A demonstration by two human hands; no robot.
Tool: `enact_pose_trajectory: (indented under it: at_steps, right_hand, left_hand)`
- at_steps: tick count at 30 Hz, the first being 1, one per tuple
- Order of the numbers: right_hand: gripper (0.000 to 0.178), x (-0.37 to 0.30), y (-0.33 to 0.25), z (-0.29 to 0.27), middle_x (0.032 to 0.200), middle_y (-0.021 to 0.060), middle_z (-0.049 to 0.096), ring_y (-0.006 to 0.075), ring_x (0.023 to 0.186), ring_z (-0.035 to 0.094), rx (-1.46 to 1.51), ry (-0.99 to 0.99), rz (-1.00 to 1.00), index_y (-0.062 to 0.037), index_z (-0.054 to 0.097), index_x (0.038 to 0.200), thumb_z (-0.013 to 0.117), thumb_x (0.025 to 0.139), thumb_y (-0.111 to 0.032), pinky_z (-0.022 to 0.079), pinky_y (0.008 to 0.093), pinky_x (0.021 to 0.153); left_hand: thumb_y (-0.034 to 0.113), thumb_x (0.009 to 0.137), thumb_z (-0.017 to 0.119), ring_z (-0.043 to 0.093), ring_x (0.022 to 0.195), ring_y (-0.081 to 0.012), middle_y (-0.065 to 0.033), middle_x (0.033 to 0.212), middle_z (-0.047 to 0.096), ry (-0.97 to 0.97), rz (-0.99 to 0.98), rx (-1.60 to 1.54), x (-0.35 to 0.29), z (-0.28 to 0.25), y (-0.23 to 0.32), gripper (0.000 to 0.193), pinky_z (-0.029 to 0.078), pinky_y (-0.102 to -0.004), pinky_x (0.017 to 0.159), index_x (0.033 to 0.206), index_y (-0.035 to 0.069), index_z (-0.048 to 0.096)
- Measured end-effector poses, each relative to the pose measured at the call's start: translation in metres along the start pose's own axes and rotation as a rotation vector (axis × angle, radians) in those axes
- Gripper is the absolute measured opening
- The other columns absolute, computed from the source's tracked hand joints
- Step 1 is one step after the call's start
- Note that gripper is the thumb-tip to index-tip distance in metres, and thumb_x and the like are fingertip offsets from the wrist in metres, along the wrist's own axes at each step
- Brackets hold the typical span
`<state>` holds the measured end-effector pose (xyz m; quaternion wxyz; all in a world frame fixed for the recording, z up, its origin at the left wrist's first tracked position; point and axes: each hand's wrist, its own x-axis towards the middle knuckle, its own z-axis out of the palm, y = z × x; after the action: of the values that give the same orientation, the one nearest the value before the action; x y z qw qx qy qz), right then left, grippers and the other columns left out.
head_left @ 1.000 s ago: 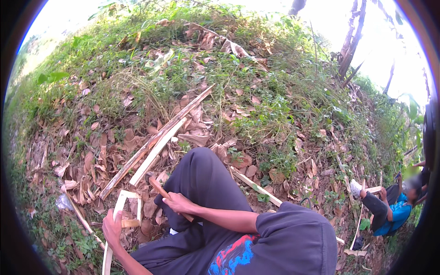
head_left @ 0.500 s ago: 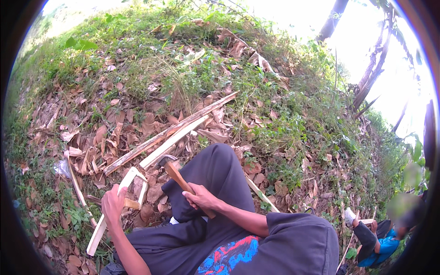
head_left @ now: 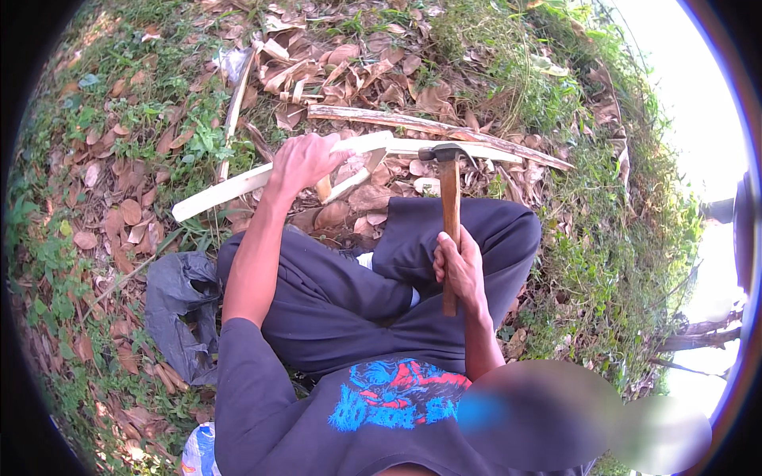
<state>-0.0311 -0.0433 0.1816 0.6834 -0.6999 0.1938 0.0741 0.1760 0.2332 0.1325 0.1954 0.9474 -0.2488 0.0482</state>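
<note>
My left hand (head_left: 305, 163) is closed over a pale wooden strip (head_left: 226, 194), which slants up from left to right above my crossed legs. At the strip's right end a second, thinner strip (head_left: 357, 176) meets it at an angle. A short wooden piece (head_left: 323, 188) shows just under my fingers; the rest of it is hidden. My right hand (head_left: 460, 266) grips a claw hammer (head_left: 451, 194) by its wooden handle, above my right leg. The hammer's dark metal head is up, to the right of the strips' joint and apart from it.
A long rough-edged slat (head_left: 436, 127) and a pale slat (head_left: 492, 152) lie on dry leaves beyond the hammer. A narrow stick (head_left: 235, 119) lies at the left. Beside my left leg is a dark plastic bag (head_left: 178, 317); a white-and-blue packet (head_left: 200, 452) sits lower.
The view has turned, so the slats appear higher and the co-worker at the right is no longer visible. The hammer has swung more upright, away from the joint. Both hands keep their holds.
</note>
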Motion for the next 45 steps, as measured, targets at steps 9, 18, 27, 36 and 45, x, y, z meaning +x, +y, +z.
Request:
enact_pose_trajectory:
  at_steps: [9,18,27,36,45]
  right_hand:
    - [0.024,0.009,-0.035,0.010,0.060,0.0025,0.054,0.0094,0.047,0.051,-0.398,0.059,-0.108,-0.0027,0.050,0.094,0.057,0.106,-0.023,0.042,0.0278,0.043]
    - [0.021,0.032,-0.052,0.028,0.076,0.0260,0.059,0.0499,0.072,0.056,-0.899,0.006,-0.612,0.0000,0.052,0.105,0.060,0.103,-0.019,0.045,0.0519,0.062]
    - [0.024,0.016,-0.082,0.047,0.079,0.0318,0.062,0.0544,0.078,0.059,-0.864,0.105,-0.410,-0.0002,0.051,0.114,0.058,0.104,-0.021,0.045,0.0552,0.066]
    - [0.022,0.018,-0.078,0.034,0.075,0.0323,0.060,0.0511,0.066,0.057,-0.918,0.163,-0.554,0.0008,0.051,0.113,0.057,0.105,-0.019,0.045,0.0532,0.058]
    - [0.023,0.009,-0.102,0.046,0.068,0.0281,0.058,0.0514,0.064,0.059,-0.789,0.243,-0.356,-0.0001,0.048,0.101,0.057,0.105,-0.021,0.042,0.0520,0.056]
  left_hand:
    - [0.055,0.092,0.068,0.065,0.057,-0.0317,-0.0129,0.061,0.060,0.148,0.037,0.066,-0.003,0.015,0.002,0.045,0.053,-0.0445,0.054,0.089,0.010,0.070]
    - [0.055,0.094,0.066,0.067,0.058,-0.0330,-0.0133,0.058,0.060,0.233,0.079,0.033,-0.005,0.018,-0.001,0.045,0.054,-0.0455,0.055,0.091,0.010,0.067]
    - [0.056,0.092,0.066,0.064,0.058,-0.0255,-0.0062,0.065,0.056,0.401,0.182,0.223,-0.013,0.038,-0.013,0.041,0.052,-0.0413,0.056,0.092,0.015,0.065]
    - [0.057,0.093,0.063,0.071,0.064,-0.0339,-0.0153,0.061,0.064,0.235,0.085,0.070,-0.012,0.036,-0.007,0.048,0.056,-0.0452,0.061,0.109,0.012,0.072]
    - [0.059,0.094,0.061,0.072,0.065,-0.0324,-0.0164,0.063,0.065,0.261,0.103,0.101,-0.014,0.036,-0.011,0.051,0.057,-0.0459,0.062,0.109,0.011,0.070]
